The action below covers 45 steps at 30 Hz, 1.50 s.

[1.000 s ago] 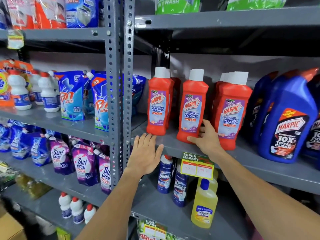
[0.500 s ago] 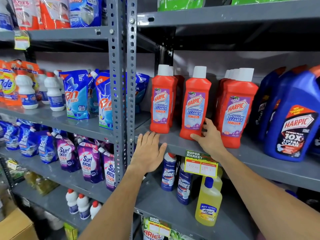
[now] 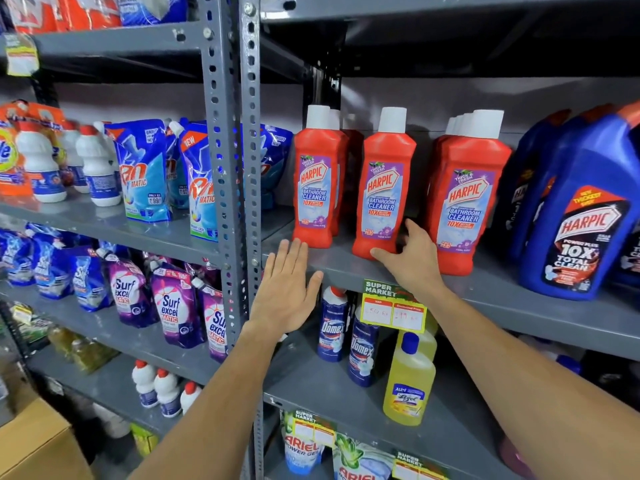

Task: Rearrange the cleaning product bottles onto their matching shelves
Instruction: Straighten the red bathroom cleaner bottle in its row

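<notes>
Red Harpic bathroom cleaner bottles with white caps stand on the grey shelf [image 3: 519,294]. One row is at the left [image 3: 317,181], a single bottle is in the middle [image 3: 384,188], and a tight row is at the right [image 3: 467,206]. My right hand [image 3: 414,258] grips the base of the middle bottle, thumb in front and fingers behind its right side. My left hand [image 3: 287,289] is flat with fingers spread against the shelf's front edge, below the left row, holding nothing. Big blue Harpic bottles [image 3: 581,220] fill the shelf's right end.
A perforated grey upright [image 3: 235,168] divides the two shelf bays. Below are two blue Domex bottles [image 3: 332,327], a yellow bottle [image 3: 408,386] and a price tag [image 3: 393,306]. Detergent pouches [image 3: 145,171] and white bottles [image 3: 100,168] fill the left bay. A cardboard box [image 3: 34,445] sits low left.
The view has drifted slightly. Both hands stay about where they were, the right one still on the base of the middle red bottle.
</notes>
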{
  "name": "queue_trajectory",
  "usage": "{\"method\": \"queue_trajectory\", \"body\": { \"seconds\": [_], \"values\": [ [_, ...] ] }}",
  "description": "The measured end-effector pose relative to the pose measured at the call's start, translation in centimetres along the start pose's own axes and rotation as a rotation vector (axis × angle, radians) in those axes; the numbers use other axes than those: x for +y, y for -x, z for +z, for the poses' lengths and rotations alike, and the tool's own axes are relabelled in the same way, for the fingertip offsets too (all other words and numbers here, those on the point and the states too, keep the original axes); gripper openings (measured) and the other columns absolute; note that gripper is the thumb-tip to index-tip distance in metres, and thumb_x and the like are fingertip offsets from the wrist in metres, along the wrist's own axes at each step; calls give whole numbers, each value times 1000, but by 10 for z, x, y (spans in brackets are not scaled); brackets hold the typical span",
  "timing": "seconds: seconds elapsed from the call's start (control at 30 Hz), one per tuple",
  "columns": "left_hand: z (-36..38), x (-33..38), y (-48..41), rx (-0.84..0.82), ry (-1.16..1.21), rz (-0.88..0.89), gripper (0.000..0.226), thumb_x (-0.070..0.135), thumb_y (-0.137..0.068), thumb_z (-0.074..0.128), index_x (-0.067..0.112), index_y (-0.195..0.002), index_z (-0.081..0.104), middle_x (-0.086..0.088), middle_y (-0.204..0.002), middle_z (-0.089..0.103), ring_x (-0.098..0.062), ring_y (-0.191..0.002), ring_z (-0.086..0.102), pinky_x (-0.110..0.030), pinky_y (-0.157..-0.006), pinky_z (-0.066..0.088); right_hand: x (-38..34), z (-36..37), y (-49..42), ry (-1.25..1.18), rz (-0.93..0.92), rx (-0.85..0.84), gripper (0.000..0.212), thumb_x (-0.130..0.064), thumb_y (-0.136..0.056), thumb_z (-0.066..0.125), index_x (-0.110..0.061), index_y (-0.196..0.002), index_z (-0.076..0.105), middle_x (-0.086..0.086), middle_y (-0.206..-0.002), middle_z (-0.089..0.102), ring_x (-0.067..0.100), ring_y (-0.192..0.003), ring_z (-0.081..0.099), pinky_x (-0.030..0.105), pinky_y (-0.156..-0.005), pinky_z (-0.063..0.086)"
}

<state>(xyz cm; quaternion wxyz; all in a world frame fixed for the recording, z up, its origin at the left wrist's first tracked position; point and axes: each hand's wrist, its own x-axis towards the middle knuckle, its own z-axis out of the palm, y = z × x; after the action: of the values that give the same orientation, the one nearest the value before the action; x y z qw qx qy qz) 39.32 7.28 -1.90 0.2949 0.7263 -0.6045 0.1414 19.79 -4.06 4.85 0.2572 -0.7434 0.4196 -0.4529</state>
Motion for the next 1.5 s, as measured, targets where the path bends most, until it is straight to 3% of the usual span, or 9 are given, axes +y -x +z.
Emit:
{"method": "queue_trajectory", "body": {
  "seconds": [0.17,0.27,0.43,0.6,0.93,1.07,1.2,1.33,1.5],
  "values": [
    [26,-9,46,143,-26,-22,68,48,-103,25,14,-157,1,-5,-167,-8,-18,-152,-13,-38,-123,-3,-4,-4,33,-36,-97,118,90,-32,-79,83,-9,-153,36,5,-153,43,24,-141,44,44,-116,39],
    [54,-19,76,63,-20,-44,70,50,-102,28,15,-157,1,-4,-167,-5,-18,-153,-11,-39,-124,0,-6,3,70,-106,-251,166,78,-32,-81,80,-17,-148,43,-8,-144,47,13,-136,48,32,-114,40],
    [107,-38,126,-173,-54,-78,73,56,-100,20,14,-157,1,-4,-166,-6,-19,-152,-13,-43,-125,3,22,36,134,-136,-391,97,63,-23,-86,77,-20,-143,51,0,-147,55,15,-139,49,36,-115,39],
    [153,-57,153,-365,-126,-69,76,57,-99,17,11,-157,-3,-9,-166,-8,-23,-152,-14,-36,-122,-12,85,74,164,-198,-237,-91,65,-25,-86,78,-25,-144,50,-8,-144,55,8,-136,52,27,-110,44],
    [227,-97,166,-540,-81,-125,69,47,-102,23,9,-157,2,-11,-166,-4,-25,-153,-11,-39,-122,-10,194,135,151,-123,217,-197,89,-13,-85,78,-23,-156,25,-20,-146,41,2,-135,43,44,-119,36],
    [240,-108,163,-546,-88,-147,68,47,-103,19,7,-156,4,-11,-167,2,-25,-153,-5,-40,-123,-3,211,157,126,-29,283,-110,95,-12,-80,82,-8,-155,25,4,-151,50,22,-135,52,45,-113,41],
    [245,-115,164,-507,-70,-129,69,50,-102,18,8,-156,9,-10,-166,7,-24,-153,1,-40,-123,2,218,174,106,26,411,14,78,-13,-81,81,-9,-145,37,10,-137,62,25,-115,63,30,-91,45],
    [250,-118,166,-479,-42,-125,69,51,-101,21,9,-156,13,-10,-166,11,-24,-153,4,-38,-122,1,230,179,98,130,424,65,53,-10,-86,75,-5,-129,43,20,-126,67,42,-110,66,43,-89,51],
    [254,-119,168,-469,-31,-141,72,54,-99,18,10,-156,15,-8,-166,14,-23,-153,5,-35,-121,-4,231,183,115,86,285,-84,52,-19,-87,78,-12,-127,46,12,-123,71,36,-105,69,48,-87,57]
  ]
}}
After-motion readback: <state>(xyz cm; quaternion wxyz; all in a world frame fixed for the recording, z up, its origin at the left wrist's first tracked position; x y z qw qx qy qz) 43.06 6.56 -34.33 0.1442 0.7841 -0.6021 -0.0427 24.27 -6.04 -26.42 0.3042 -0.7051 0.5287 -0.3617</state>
